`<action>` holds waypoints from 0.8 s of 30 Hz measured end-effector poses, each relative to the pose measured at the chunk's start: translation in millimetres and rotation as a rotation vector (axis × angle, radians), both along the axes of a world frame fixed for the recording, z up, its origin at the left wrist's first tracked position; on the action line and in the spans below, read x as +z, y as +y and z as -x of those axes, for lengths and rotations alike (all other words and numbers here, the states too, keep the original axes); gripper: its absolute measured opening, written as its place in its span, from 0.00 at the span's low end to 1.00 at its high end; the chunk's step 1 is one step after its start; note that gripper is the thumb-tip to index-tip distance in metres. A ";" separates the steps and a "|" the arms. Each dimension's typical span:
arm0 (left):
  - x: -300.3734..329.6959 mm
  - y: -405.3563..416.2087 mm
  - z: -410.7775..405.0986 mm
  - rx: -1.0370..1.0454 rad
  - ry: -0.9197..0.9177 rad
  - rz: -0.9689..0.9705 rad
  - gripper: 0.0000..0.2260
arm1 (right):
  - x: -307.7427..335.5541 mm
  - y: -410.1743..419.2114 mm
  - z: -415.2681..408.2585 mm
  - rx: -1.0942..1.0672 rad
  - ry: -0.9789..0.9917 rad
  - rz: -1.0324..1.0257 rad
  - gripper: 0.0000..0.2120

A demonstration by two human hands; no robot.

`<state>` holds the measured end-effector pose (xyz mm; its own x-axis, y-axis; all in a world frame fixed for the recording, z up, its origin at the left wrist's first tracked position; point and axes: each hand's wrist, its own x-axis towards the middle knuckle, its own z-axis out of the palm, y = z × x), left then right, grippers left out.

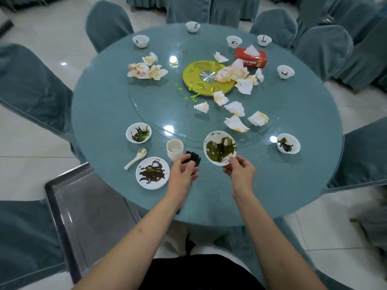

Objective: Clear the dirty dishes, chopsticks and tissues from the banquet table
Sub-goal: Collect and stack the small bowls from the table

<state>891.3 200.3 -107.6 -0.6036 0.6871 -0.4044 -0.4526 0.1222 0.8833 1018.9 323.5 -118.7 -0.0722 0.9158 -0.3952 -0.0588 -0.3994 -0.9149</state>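
Both bare forearms reach up from the bottom of the frame to the near edge of the round table (pixel 293 164). The left hand (pixel 182 170), just left of centre, is closed around a bundle of black chopsticks (pixel 193 159) whose ends fan out past its fingers. The right hand (pixel 240 169) pinches the near rim of a tilted dirty plate (pixel 219 147) smeared with green, thumb on top. Crumpled tissues (pixel 236 108) lie scattered across the centre. At upper right sits a red tissue box (pixel 251 59); its white lettering is too blurred to read. A metal tray (pixel 83 206) lies at lower left.
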 end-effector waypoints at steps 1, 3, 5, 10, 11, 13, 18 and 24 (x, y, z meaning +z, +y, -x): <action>6.4 -6.0 5.7 0.004 -0.013 -0.030 0.16 | 7.0 -9.6 9.3 0.029 0.013 -0.012 0.06; 17.6 -20.2 17.9 0.004 -0.003 -0.068 0.19 | 16.4 -29.4 29.0 0.085 0.027 -0.021 0.06; 23.8 -36.9 32.0 0.015 0.049 -0.077 0.19 | 20.3 -49.8 48.6 0.145 0.030 -0.031 0.05; 23.6 -83.2 66.8 0.086 0.097 -0.050 0.20 | 22.9 -98.6 94.4 0.259 0.014 -0.011 0.06; 22.6 -92.3 73.6 0.101 0.098 -0.051 0.20 | 23.3 -107.9 102.6 0.280 0.014 -0.006 0.06; 21.5 -110.4 85.9 0.124 0.112 -0.057 0.20 | 22.3 -124.5 117.8 0.324 0.023 0.001 0.05; 9.8 -147.6 109.4 0.194 0.116 -0.056 0.22 | 14.5 -152.9 150.6 0.403 -0.004 0.021 0.06; 0.5 -161.8 142.4 0.265 0.078 -0.045 0.22 | 5.9 -160.3 196.5 0.527 -0.037 0.036 0.03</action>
<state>748.9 38.5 -107.1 -0.7929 0.5170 -0.3224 -0.3941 -0.0316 0.9185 822.4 163.1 -112.9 -0.5043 0.7448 -0.4370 0.1903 -0.3978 -0.8975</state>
